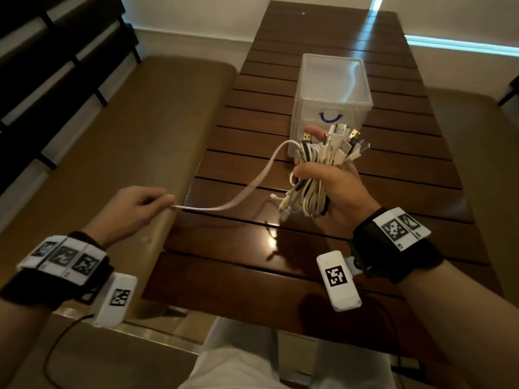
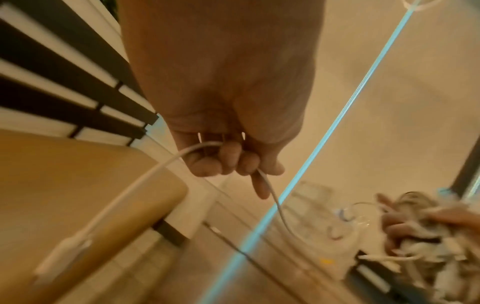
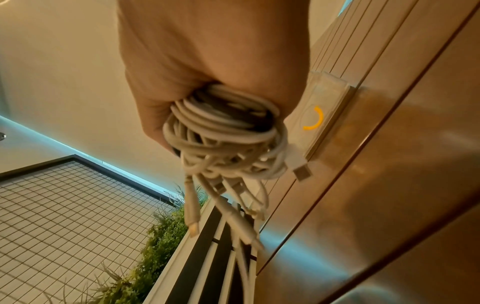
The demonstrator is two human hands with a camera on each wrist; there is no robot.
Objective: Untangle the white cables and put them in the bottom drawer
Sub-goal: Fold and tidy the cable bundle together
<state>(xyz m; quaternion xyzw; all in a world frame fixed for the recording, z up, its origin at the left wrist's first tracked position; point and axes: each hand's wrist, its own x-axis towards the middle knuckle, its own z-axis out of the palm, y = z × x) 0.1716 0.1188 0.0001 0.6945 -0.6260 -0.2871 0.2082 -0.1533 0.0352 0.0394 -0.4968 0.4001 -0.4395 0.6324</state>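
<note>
My right hand (image 1: 330, 186) grips a tangled bundle of white cables (image 1: 314, 178) above the dark slatted table (image 1: 309, 265); plug ends fan out at its top. In the right wrist view the bundle of white cables (image 3: 226, 139) fills my right hand (image 3: 207, 67), with loose ends dangling. One white cable (image 1: 238, 197) runs from the bundle leftward to my left hand (image 1: 140, 206), which pinches it. In the left wrist view that white cable (image 2: 145, 181) passes through my left hand (image 2: 228, 160) and its plug end hangs free. Behind the bundle stands a clear plastic drawer unit (image 1: 332, 91) with a blue handle.
A tan cushioned bench (image 1: 126, 136) runs along the table's left side, with dark slatted furniture (image 1: 56, 66) beyond it. The drawer unit (image 3: 315, 115) shows an orange handle on a lower drawer front. My knees sit below the table's near edge.
</note>
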